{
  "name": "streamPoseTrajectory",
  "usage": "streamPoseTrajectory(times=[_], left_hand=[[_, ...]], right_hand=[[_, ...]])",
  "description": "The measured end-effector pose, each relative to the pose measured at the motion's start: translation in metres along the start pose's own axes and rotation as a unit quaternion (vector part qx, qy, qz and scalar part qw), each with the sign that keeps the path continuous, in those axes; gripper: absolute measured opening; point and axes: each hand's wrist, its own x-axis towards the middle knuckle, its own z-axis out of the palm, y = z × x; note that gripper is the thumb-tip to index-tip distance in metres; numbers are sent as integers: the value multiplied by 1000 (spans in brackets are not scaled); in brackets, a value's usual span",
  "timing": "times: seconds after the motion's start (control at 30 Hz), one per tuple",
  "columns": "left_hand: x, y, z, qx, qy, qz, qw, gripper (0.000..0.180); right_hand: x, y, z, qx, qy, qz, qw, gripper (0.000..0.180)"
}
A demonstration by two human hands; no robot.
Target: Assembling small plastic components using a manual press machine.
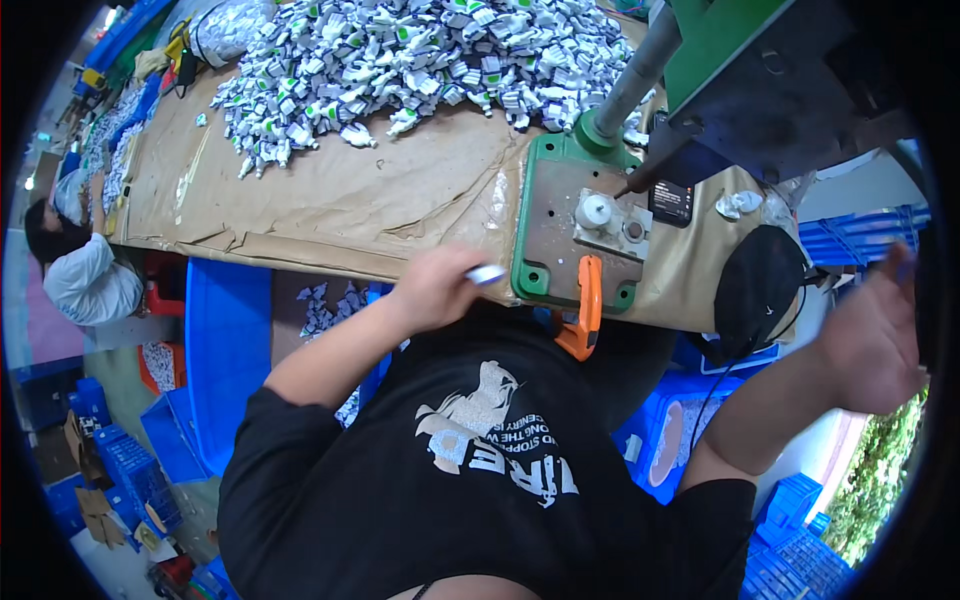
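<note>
My left hand point(438, 288) is closed, pinching a small white-and-blue plastic piece point(486, 274) at the table's front edge, just left of a green bench press point(540, 190). On the press's base plate, a round white holder point(598, 212) sits in a metal block, below and beside the press's pointed rod point(640, 180). My right hand point(872, 335) is raised at the far right, near the dark upper part of the press. Its fingers are blurred, so whether they grip anything is unclear.
A big heap of white-and-blue pieces point(400, 70) covers the table's back. An orange clamp point(590, 305) stands at the base's front edge. A phone point(672, 195) and a black cap point(758, 285) lie to the right. Blue bins point(228, 360) stand below; another person point(85, 265) sits far left.
</note>
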Motion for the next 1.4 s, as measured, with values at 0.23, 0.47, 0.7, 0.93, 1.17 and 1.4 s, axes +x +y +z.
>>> streamPoseTrajectory(times=[0.23,0.47,0.7,0.93,1.17,1.4], left_hand=[[-218,-42,-75,187,22,-242,952,15],[-109,-59,-86,282,89,27,955,24],[86,-102,-40,377,-9,-188,907,42],[121,-125,-24,388,61,-233,890,28],[93,-82,3,237,17,-110,965,19],[100,-46,16,94,-37,-187,977,21]], right_hand=[[-145,98,-123,-338,-19,237,911,22],[-199,125,-146,-391,-22,267,881,15],[-202,124,-148,-391,11,293,873,14],[-201,123,-148,-397,1,278,875,12],[-201,125,-148,-376,15,289,880,12],[-201,124,-144,-388,21,277,879,12]])
